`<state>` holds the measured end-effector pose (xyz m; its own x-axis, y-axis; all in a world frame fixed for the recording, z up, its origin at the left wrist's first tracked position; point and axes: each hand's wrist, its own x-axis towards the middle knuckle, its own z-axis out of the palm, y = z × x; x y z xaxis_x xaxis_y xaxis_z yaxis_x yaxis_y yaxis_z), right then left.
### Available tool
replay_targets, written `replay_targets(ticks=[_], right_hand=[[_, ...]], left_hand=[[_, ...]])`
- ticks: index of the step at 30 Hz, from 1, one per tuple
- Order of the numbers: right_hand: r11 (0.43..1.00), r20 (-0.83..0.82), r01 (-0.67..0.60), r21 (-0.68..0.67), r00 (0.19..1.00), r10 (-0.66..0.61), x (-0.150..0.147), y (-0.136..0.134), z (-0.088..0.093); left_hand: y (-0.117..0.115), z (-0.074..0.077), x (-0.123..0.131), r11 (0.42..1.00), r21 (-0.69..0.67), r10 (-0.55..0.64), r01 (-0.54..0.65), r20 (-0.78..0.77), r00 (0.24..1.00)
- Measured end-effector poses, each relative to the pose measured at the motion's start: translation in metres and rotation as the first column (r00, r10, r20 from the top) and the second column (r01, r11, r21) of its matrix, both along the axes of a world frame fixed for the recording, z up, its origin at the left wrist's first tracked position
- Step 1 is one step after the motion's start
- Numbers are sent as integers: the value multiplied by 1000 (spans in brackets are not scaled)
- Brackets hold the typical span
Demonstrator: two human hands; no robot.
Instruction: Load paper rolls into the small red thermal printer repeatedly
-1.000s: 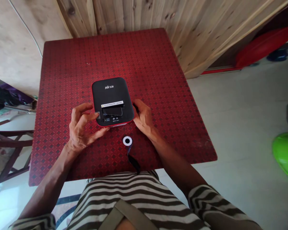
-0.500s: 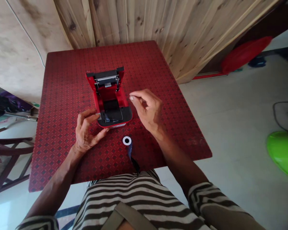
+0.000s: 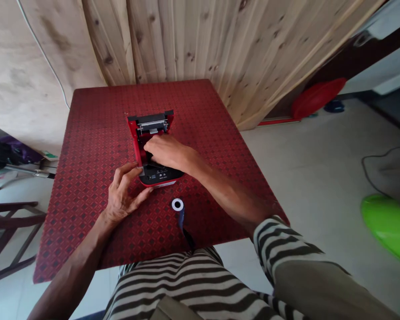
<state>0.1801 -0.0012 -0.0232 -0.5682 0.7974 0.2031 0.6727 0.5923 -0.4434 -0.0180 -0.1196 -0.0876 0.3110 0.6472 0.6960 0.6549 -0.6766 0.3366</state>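
A small black and red printer (image 3: 160,175) stands on the red patterned table (image 3: 93,146) with its lid (image 3: 150,121) swung up and back. My left hand (image 3: 124,192) rests at the printer's front left corner, fingers spread, thumb and forefinger touching the casing. My right hand (image 3: 165,151) reaches down into the open red compartment, fingers curled; what they touch is hidden. A small white paper roll (image 3: 177,204) lies on the table just in front of the printer, with a dark strip (image 3: 184,224) trailing toward me.
A wooden plank wall (image 3: 193,40) rises behind the table. A dark wooden chair (image 3: 6,231) stands at the left. On the floor at the right lie a red object (image 3: 316,95) and a bright green object (image 3: 386,226).
The printer's lid went from closed to open. My right hand rose from the printer's right side, then moved left into the open compartment. The left hand stayed at the front left corner.
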Motion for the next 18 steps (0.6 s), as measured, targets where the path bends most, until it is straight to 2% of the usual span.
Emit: replay_targets(ticks=[2,4,6,9,11,14,16,18], right_hand=[[997,204,-78,-19,976,81,5,-6,15],[996,299,-93,-2,950,89,10,-19,31],[997,204,-44,70,979,28,17,-37,44],[989,-111,42,144,993,-26,37,-63,50],[979,-324,157,129,940,-108,59,-71,41],[931,-541,365,-17,780,-316,93,-68,9],[887,-616,439,-143,661,-427,110,-60,-20],[850,-598,483,-208,625,-502,120,-55,-48]], left_hand=[[0,0,0,1000,12,-4,4,2,1000],[0,1,0,1000,16,-6,6,8,1000],[0,1,0,1000,10,-1,1,16,1000],[-1,1,0,1000,-7,-2,2,22,1000],[-2,0,1,1000,-15,-5,5,29,1000],[-2,-1,3,1000,-13,8,-8,49,999],[-2,-1,4,1000,-16,17,-16,58,998],[-2,-1,5,1000,-18,25,-24,54,998]])
